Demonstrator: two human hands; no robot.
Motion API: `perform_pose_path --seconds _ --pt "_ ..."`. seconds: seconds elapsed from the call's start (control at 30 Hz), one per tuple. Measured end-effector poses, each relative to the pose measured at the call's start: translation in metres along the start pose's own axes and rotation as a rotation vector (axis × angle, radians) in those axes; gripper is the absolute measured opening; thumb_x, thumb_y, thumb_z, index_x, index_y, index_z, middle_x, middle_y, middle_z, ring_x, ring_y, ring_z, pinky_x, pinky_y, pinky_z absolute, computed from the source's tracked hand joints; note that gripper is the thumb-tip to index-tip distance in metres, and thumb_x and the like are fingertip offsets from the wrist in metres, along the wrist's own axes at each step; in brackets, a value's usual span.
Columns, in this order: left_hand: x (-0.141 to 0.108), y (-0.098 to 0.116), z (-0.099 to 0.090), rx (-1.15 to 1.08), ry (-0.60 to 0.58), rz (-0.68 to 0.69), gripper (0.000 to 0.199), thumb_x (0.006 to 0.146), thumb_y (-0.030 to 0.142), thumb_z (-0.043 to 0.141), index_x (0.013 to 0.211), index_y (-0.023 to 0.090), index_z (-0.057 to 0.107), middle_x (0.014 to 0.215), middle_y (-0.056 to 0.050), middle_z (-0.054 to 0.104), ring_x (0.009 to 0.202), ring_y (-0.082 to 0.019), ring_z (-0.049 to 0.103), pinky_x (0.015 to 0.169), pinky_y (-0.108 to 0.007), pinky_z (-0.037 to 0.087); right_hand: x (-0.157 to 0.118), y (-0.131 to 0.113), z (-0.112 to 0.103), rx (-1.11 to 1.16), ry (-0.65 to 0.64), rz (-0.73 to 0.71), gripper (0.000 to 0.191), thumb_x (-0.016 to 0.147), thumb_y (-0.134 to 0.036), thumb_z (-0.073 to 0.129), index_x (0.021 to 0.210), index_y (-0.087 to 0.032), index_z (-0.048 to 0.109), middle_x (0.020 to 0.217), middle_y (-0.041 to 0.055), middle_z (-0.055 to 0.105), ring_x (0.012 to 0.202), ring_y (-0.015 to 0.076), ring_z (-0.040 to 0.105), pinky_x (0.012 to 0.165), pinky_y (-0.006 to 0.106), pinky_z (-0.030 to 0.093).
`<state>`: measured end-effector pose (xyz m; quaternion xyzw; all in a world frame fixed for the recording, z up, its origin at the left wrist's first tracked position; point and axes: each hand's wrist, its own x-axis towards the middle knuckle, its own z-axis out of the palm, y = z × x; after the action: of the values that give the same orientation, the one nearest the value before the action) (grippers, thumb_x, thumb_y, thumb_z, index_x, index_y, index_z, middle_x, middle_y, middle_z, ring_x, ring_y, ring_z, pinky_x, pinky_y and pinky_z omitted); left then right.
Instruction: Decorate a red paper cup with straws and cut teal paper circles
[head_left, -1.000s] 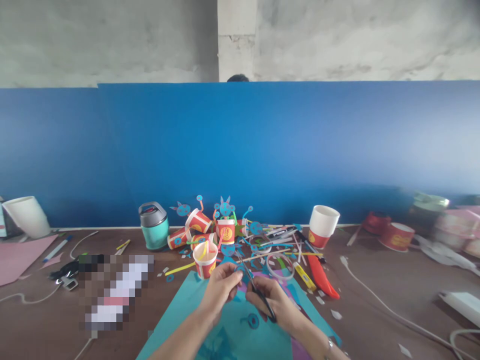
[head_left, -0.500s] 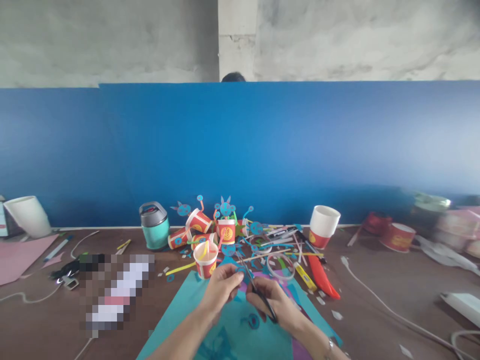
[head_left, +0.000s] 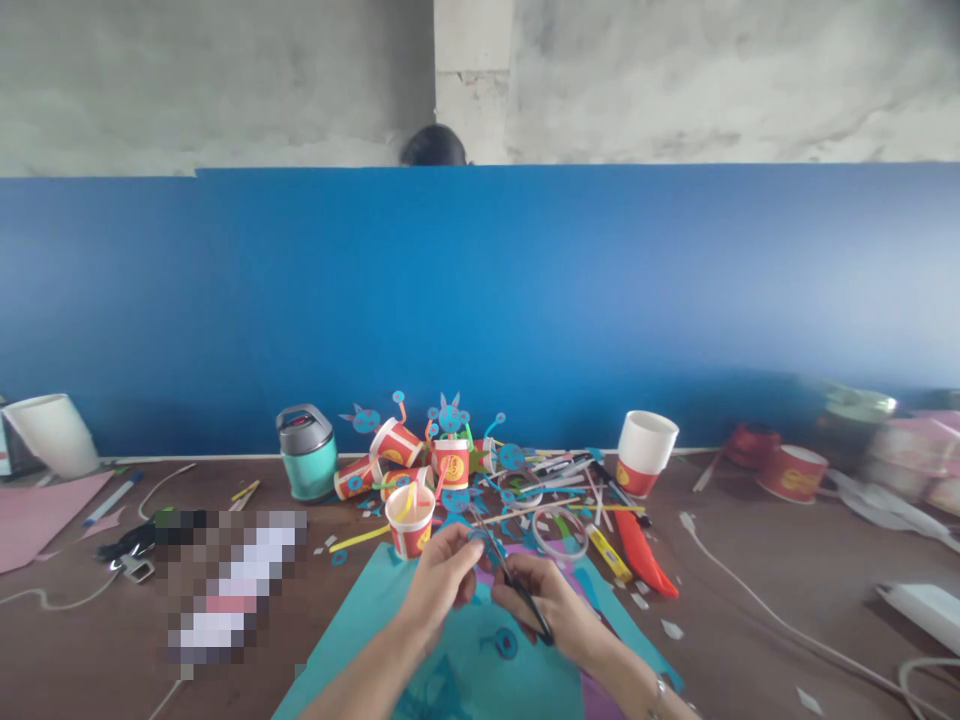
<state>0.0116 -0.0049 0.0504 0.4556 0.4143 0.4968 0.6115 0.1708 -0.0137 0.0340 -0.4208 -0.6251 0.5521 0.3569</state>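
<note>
My right hand (head_left: 551, 605) is closed round the dark handles of a pair of scissors (head_left: 534, 608), whose blades point up and to the left. In a pinch, my left hand (head_left: 444, 575) holds a small piece of blue paper (head_left: 477, 540) beside the blades. Fingers partly hide that piece, so its full outline does not show. Below both hands lies a teal sheet of paper (head_left: 360, 640) with a round blue cutout (head_left: 505, 643) on it. Just beyond my left hand stands a red and white paper cup (head_left: 411, 525) with a yellow strip in it.
Several decorated cups (head_left: 452, 462), a clear tape roll (head_left: 560, 533), a yellow box (head_left: 609, 553) and a red pointed object (head_left: 645, 560) crowd the middle. A teal flask (head_left: 309, 465) stands left, stacked cups (head_left: 646, 452) right. A blue partition (head_left: 480, 300) rises behind.
The head behind the partition has moved left and shows more. My hands keep nearly the same pose, with the scissors and paper still held.
</note>
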Motion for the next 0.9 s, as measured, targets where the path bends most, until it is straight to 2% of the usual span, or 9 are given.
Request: perform_pose_path --seconds 0.1,0.33,0.53,0.9 --pt "-0.0010 -0.0005 0.0010 -0.008 0.008 -0.004 0.038 0.065 0.052 0.071 0.070 0.018 0.054 0.058 0.002 0.064 0.033 -0.002 0.035 0.036 -0.019 0.017 -0.0001 0.0023 -0.0005 0.006 -0.004 -0.005 0.036 0.072 -0.047 0.074 0.066 -0.019 0.051 0.047 -0.0097 0.042 0.035 0.0042 0.034 0.035 0.018 0.026" --pt "-0.0025 0.0014 -0.0004 0.018 -0.037 -0.014 0.034 0.065 0.047 0.071 0.062 0.018 0.052 0.049 0.004 0.058 0.034 -0.003 0.033 0.037 -0.019 0.017 -0.0030 -0.0054 0.0023 0.029 -0.028 0.009 0.029 0.072 -0.042 0.070 0.070 -0.018 0.054 0.049 -0.0089 0.045 0.039 0.0054 0.039 0.039 0.018 0.032" --pt "-0.0003 -0.0022 -0.0027 -0.005 -0.032 -0.021 0.034 0.065 0.045 0.073 0.061 0.019 0.051 0.050 0.004 0.058 0.035 -0.003 0.034 0.038 -0.019 0.017 -0.0014 -0.0037 0.0010 -0.006 -0.029 0.001 0.031 0.074 -0.043 0.069 0.066 -0.019 0.050 0.045 -0.0099 0.042 0.037 0.0050 0.035 0.037 0.018 0.027" --pt "-0.0008 -0.0021 -0.0015 -0.056 0.003 -0.007 0.038 0.063 0.048 0.076 0.064 0.019 0.052 0.050 0.006 0.057 0.034 -0.003 0.036 0.036 -0.018 0.021 -0.0019 -0.0028 0.0014 0.004 -0.012 0.028 0.035 0.071 -0.045 0.074 0.066 -0.019 0.051 0.044 -0.0108 0.041 0.035 0.0039 0.033 0.035 0.017 0.026"
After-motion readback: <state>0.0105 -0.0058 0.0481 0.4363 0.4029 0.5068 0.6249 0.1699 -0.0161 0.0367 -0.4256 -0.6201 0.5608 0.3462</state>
